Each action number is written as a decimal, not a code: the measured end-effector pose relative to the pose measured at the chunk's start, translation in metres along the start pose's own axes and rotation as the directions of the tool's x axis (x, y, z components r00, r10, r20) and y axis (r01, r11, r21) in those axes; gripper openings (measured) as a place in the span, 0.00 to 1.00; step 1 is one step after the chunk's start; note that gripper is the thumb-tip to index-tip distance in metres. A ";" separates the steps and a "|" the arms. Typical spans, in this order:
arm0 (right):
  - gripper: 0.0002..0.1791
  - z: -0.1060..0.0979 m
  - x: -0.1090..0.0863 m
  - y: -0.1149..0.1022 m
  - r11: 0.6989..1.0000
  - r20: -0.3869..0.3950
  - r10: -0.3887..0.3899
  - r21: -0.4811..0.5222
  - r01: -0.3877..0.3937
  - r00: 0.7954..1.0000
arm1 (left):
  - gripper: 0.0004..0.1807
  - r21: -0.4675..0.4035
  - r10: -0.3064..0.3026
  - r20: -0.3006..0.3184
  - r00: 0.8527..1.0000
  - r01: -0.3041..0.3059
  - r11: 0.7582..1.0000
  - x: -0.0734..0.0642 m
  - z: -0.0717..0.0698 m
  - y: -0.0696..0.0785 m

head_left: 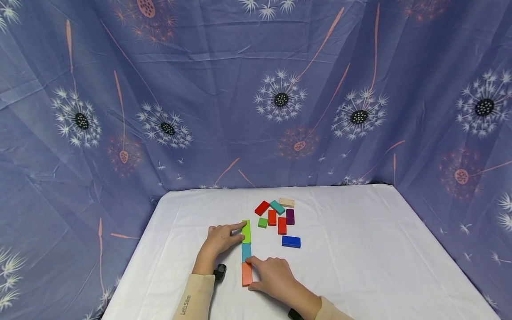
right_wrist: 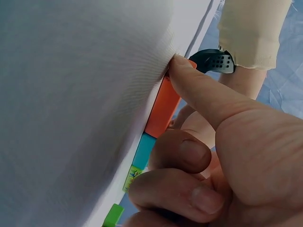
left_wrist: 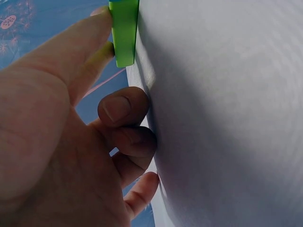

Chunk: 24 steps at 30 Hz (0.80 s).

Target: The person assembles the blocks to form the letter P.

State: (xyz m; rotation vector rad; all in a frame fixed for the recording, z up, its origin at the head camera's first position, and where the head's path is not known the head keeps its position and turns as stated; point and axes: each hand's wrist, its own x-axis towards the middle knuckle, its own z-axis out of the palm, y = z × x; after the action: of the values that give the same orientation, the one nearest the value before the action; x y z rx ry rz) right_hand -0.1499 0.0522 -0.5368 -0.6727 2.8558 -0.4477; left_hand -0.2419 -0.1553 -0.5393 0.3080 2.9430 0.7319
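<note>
A lime green block point(head_left: 246, 232), a teal-blue block point(head_left: 246, 252) and an orange block point(head_left: 246, 274) lie end to end in a straight line on the white-covered table. My left hand point(head_left: 220, 239) is at the green block's left, thumb and extended index finger touching its upper edge. In the left wrist view, the other fingers bend below the green block point(left_wrist: 125, 35). My right hand point(head_left: 274, 276) pinches the orange block lengthwise, thumb at its near end and index finger by the teal joint. The thumb also shows against the orange block point(right_wrist: 162, 109) in the right wrist view.
Right of the row lie a small green block point(head_left: 262, 222), several red blocks point(head_left: 272, 218), a turquoise block point(head_left: 277, 206), a beige block point(head_left: 286, 202), a purple block point(head_left: 290, 217) and a blue block point(head_left: 291, 242). A patterned curtain point(head_left: 224, 111) hangs behind the table point(head_left: 360, 249).
</note>
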 end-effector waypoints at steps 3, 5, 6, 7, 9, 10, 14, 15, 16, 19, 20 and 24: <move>0.37 0.001 0.001 0.000 1.000 0.002 -0.002 0.001 0.002 1.000 | 0.28 -0.005 -0.006 0.003 1.000 0.006 1.000 0.000 0.000 0.000; 0.37 0.001 0.002 0.000 1.000 0.005 -0.003 0.004 0.003 1.000 | 0.28 -0.008 -0.010 0.006 1.000 0.011 1.000 0.000 -0.001 0.000; 0.36 0.002 0.002 0.000 1.000 0.007 -0.003 0.007 0.003 1.000 | 0.28 -0.009 -0.012 0.006 1.000 0.012 1.000 0.000 -0.001 -0.001; 0.36 0.002 0.002 0.001 1.000 0.009 -0.003 0.010 0.003 1.000 | 0.28 -0.011 -0.013 0.006 1.000 0.013 1.000 0.000 -0.001 -0.001; 0.37 0.002 0.003 0.001 1.000 0.014 0.000 0.019 0.000 1.000 | 0.28 -0.011 -0.013 0.006 1.000 0.013 1.000 0.000 -0.001 -0.001; 0.37 0.002 0.003 0.001 1.000 0.018 0.002 0.025 -0.002 1.000 | 0.28 -0.010 -0.012 0.006 1.000 0.012 1.000 0.000 -0.001 -0.001; 0.38 0.002 0.002 0.002 0.999 0.030 0.003 0.052 -0.004 1.000 | 0.28 -0.001 -0.005 0.007 1.000 0.005 1.000 -0.001 -0.001 0.000; 0.38 0.001 0.002 0.003 0.998 0.027 0.002 0.066 -0.004 1.000 | 0.29 0.001 -0.001 0.007 1.000 0.001 1.000 -0.002 -0.001 0.000; 0.38 0.000 0.001 0.004 0.997 0.024 0.003 0.082 -0.005 1.000 | 0.29 0.004 0.002 0.008 1.000 -0.002 1.000 -0.002 -0.001 0.000; 0.39 -0.006 0.001 0.007 0.990 -0.008 0.003 0.140 -0.002 1.000 | 0.29 0.008 0.007 0.006 1.000 -0.007 1.000 -0.002 -0.001 0.001; 0.39 -0.009 0.001 0.009 0.987 -0.024 0.007 0.161 -0.003 1.000 | 0.29 0.007 0.007 0.005 1.000 -0.007 1.000 -0.002 -0.002 0.001; 0.39 -0.020 0.005 0.018 0.980 -0.098 0.026 0.200 -0.006 0.995 | 0.29 0.005 -0.001 0.005 1.000 0.001 1.000 -0.002 -0.002 0.002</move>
State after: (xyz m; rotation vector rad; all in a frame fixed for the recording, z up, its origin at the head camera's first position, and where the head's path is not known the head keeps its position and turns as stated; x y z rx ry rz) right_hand -0.1661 0.0705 -0.5243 -0.6059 2.8527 -0.7737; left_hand -0.2399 -0.1547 -0.5361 0.3083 2.9399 0.7229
